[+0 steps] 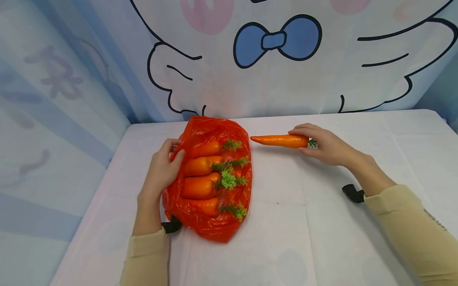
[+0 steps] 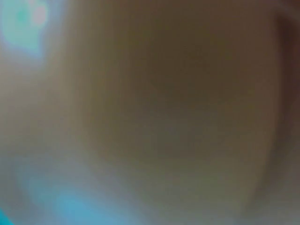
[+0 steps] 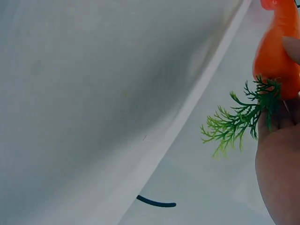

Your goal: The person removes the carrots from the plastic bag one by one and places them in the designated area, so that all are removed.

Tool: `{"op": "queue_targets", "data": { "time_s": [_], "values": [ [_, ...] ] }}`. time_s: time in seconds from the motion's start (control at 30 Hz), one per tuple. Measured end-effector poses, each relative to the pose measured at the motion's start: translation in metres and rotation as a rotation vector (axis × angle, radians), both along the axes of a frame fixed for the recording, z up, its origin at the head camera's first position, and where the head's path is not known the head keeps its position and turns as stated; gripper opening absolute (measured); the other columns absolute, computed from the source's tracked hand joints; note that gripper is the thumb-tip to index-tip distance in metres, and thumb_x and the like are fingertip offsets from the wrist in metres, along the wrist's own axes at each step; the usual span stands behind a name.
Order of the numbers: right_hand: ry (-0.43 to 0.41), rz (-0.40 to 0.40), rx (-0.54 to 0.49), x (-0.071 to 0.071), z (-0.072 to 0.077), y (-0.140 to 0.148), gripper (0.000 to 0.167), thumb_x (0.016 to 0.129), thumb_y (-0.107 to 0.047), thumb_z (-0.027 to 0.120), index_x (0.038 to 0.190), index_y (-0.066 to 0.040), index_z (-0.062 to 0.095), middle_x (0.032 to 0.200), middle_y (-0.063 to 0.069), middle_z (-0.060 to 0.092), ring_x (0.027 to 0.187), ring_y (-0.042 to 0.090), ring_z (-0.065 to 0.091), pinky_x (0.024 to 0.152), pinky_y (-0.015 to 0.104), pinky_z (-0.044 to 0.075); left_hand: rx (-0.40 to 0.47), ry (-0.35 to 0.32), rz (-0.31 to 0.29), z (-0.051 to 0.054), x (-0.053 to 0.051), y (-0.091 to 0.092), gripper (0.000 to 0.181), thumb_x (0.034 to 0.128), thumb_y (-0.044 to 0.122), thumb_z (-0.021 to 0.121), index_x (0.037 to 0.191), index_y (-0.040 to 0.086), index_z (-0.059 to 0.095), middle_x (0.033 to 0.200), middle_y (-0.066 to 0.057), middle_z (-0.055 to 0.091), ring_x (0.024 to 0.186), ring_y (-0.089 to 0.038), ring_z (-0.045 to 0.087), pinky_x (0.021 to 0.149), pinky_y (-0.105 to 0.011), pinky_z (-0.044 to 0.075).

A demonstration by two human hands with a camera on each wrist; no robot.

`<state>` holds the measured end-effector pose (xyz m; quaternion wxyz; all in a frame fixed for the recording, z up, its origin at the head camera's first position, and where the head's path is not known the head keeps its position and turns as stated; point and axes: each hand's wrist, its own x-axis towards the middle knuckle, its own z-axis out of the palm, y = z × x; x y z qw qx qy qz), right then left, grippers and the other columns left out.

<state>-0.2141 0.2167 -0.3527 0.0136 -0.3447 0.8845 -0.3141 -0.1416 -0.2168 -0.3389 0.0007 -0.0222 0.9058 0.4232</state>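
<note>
Near the far edge of the white cloth-covered surface [image 1: 272,246], one long, glossy orange carrot [image 1: 275,140] sits between the thumb and fingers of the right hand [image 1: 327,147], blunt end toward the palm, tapered tip just beside a crinkled red plastic bag [image 1: 229,232]. From the blunt end sprouts a feathery green sprig [image 3: 248,115], yellower at its ends. The right fingers close around the carrot's thick part. The left hand [image 1: 162,171] pinches the bag's left side, fingers bent, thumb on the near side of them. Inside the bag, green-topped orange carrots [image 1: 198,187] lie side by side.
</note>
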Motion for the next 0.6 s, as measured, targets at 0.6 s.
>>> {"op": "queue_targets", "data": {
  "time_s": [0.6],
  "values": [
    [-0.137, -0.012, 0.151, -0.0093, -0.0024, 0.0072, 0.046, 0.094, -0.002, 0.07, 0.137, -0.001, 0.056, 0.141, 0.018, 0.052, 0.126, 0.036, 0.047, 0.109, 0.059, 0.034, 0.027, 0.017, -0.002, -0.0015, -0.0003, -0.0011, 0.033, 0.1053, 0.019, 0.053, 0.136, 0.009, 0.047, 0.124, -0.016, 0.055, 0.114, -0.033, 0.051, 0.097, -0.051, 0.05]
  ]
}}
